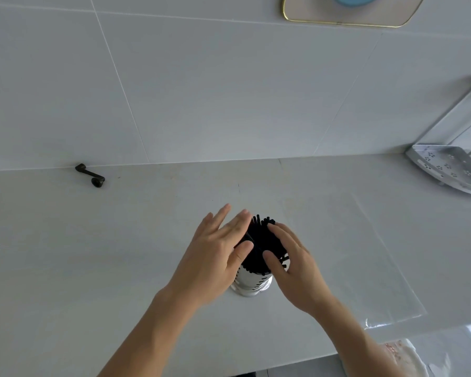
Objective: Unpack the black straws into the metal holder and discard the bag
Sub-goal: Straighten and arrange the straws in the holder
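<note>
A bundle of black straws [260, 238] stands upright in the shiny perforated metal holder [252, 284] near the middle of the white counter. My left hand [215, 254] touches the bundle's left side with straight fingers, its thumb against the straws. My right hand [294, 262] presses the right side, fingers flat and thumb on the front of the bundle. The clear plastic bag [365, 254] lies flat and see-through on the counter to the right of the holder.
A small black crank-shaped part [91, 176] lies at the back left by the tiled wall. A perforated metal corner shelf [446, 170] stands at the far right. A gold-rimmed tray [346, 12] hangs on the wall above. Crumpled plastic [400, 357] sits below the counter edge.
</note>
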